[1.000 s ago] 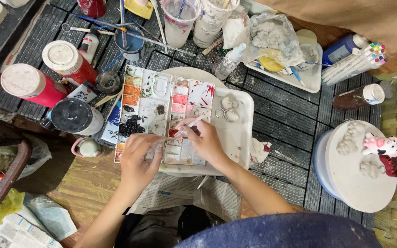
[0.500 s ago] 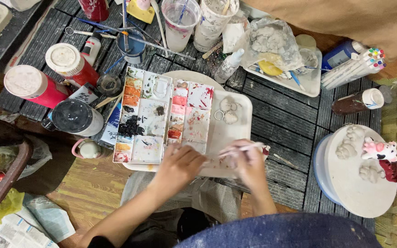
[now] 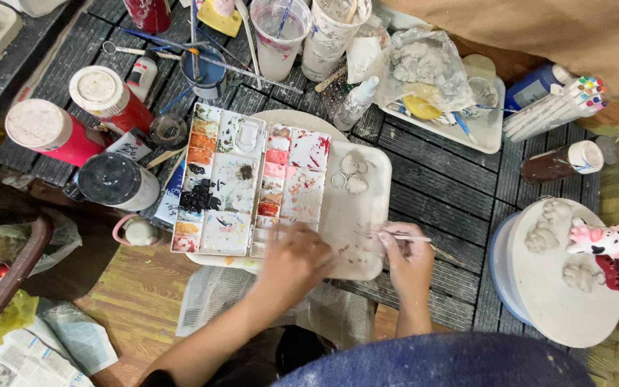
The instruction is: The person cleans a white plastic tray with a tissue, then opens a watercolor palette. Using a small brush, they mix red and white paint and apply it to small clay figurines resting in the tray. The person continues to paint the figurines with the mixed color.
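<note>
Palette tray [image 3: 363,215]: white, paint-smeared; lies on the dark slatted table [image 3: 431,179], its near edge under both hands; two small grey clay lumps [image 3: 354,174] rest on it
Paint palette [image 3: 248,179]: compartmented, stained red, orange and black; sits on the left part of the tray
Round white stand [image 3: 560,308]: to the right, well apart from the tray; carries a small pink-and-white figure [image 3: 596,240] and pale clay pieces
Left hand [image 3: 291,261]: blurred; lies palm-down over the tray's near edge, fingers loosely bent; cannot tell whether it grips anything
Right hand [image 3: 410,261]: fingers pinched round a thin brush [image 3: 395,234]; the brush lies nearly level, tip toward the tray
Red-bodied paint bottles [image 3: 59,132]: white caps; left of the palette
</note>
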